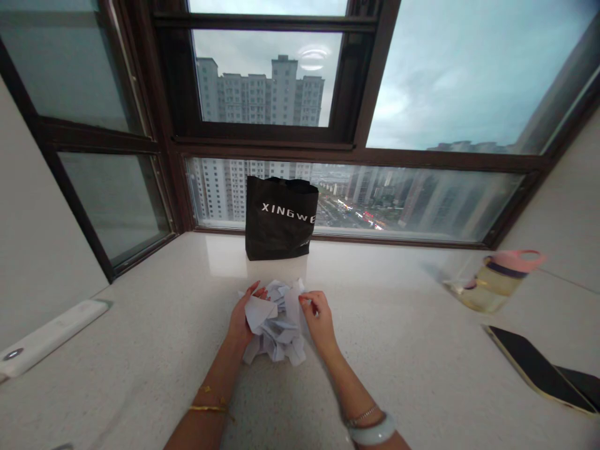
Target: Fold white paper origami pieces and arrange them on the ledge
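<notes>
A loose heap of crumpled and torn white paper (279, 331) lies on the pale speckled counter between my hands. My left hand (244, 312) is curled around the left side of the heap, with a folded piece of paper against its palm and fingers. On the other side, my right hand (319, 315) pinches the edge of an upright paper strip (293, 305) between thumb and fingertips. Just behind the heap stands a black bag (280, 225) with white lettering, its top partly folded.
To the right are a bottle (497, 284) with a pink lid and a dark-screened phone (534, 362), overlapping another dark flat object (581, 381). At the left lies a long white power strip-like bar (56, 334). Brown-framed windows (272, 140) border the counter (398, 325).
</notes>
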`<state>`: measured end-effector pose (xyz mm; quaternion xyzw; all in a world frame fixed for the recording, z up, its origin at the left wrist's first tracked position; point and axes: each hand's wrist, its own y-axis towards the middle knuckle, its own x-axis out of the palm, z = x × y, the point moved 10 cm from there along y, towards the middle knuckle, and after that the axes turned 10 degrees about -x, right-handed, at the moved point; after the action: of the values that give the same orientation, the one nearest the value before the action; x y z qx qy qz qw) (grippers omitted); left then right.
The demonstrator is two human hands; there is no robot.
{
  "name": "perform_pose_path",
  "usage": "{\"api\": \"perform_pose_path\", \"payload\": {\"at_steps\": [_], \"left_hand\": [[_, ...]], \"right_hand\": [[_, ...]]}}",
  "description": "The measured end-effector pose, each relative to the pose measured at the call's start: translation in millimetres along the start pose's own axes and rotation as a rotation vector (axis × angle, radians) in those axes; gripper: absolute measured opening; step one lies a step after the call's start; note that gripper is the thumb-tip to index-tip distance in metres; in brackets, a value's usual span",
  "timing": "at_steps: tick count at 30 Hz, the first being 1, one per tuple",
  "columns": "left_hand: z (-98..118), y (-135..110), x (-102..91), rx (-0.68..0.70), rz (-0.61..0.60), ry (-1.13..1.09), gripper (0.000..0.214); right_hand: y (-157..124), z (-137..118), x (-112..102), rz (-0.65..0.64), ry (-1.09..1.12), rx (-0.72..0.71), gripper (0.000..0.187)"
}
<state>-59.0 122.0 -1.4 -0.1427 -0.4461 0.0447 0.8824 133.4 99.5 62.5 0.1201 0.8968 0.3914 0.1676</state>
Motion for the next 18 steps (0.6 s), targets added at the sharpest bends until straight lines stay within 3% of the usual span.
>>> {"api": "perform_pose_path", "payload": {"at_steps": [7, 11, 13, 18], "left_hand": [[-19, 0, 9.8, -0.156, -0.044, 0.067, 0.021], [-27, 1, 12.2, -0.215, -0.072, 0.097, 0.026], [-27, 2, 13.0, -0.212, -0.094, 0.083, 0.029], [-9, 3, 12.9, -0.104, -0.140, 0.002, 0.031]], "right_hand": [[-8, 26, -3, 0.160, 0.382, 0.322, 0.029], [-6, 24, 1, 0.185, 0.586, 0.359, 0.031], [-5, 26, 1, 0.180, 0.596, 0.376, 0.035], [-5, 35, -1, 0.097, 0.379, 0.387, 0.034]]}}
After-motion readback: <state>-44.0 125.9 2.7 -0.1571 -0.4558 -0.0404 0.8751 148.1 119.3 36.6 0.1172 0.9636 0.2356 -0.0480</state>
